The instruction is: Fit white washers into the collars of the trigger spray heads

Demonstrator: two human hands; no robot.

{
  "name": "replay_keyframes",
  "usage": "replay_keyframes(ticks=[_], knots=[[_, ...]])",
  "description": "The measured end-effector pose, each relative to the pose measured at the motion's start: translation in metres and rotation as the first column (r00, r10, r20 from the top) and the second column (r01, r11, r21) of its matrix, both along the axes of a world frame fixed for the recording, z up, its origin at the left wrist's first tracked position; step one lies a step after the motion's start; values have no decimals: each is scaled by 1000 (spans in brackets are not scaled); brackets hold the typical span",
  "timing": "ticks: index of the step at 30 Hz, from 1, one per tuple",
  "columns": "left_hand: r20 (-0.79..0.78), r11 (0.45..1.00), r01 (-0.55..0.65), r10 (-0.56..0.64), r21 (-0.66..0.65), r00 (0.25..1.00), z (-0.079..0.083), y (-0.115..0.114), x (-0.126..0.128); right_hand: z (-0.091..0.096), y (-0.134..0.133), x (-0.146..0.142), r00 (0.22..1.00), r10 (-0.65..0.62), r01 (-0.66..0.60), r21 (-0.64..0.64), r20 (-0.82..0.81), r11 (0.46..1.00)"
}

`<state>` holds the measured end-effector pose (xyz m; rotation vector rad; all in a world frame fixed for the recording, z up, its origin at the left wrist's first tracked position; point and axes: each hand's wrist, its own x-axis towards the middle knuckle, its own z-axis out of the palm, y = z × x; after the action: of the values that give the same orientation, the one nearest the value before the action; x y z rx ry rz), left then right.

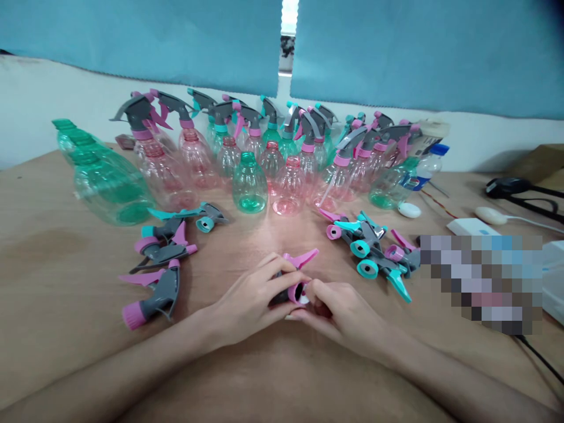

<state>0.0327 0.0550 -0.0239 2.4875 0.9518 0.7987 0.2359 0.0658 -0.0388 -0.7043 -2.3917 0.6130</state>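
At lower centre, your left hand (258,294) grasps a trigger sprayer head (291,293), your right hand (348,308) has an unclear grip, and sprayer-topped bottles (337,179) seem done, open-necked bottles (249,187) left.

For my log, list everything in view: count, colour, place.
Held sprayer head: one, grey-pink, between hands
Loose heads: four, grey with pink or teal, left
More loose heads: at least four, alike, right
Bottles with heads: over ten, pink or green, back
Headless bottles: several, pink or green, across table
Blue-capped bottle: one, clear, back right
Oval objects: two, white, right
Boxy objects: two, white, far right
Dark object: one, black, far right
Carton: one, brown, back right
Blurred patch: one, mixed colours, right
Curtains: two, blue, behind
Table: one, brown, beneath
Left hand: one, bare, centre
Right hand: one, bare, centre
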Motion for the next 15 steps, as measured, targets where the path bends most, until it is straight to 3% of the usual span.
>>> replay_keyframes(ticks=[10,15], knots=[[60,999,-41,41,-7,997,-2,1,0,1,1,0,998,-38,27,-240,-43,970],[41,998,-52,50,42,998,0,0,1,3,3,1,990,-128,103,-335,-55,937]])
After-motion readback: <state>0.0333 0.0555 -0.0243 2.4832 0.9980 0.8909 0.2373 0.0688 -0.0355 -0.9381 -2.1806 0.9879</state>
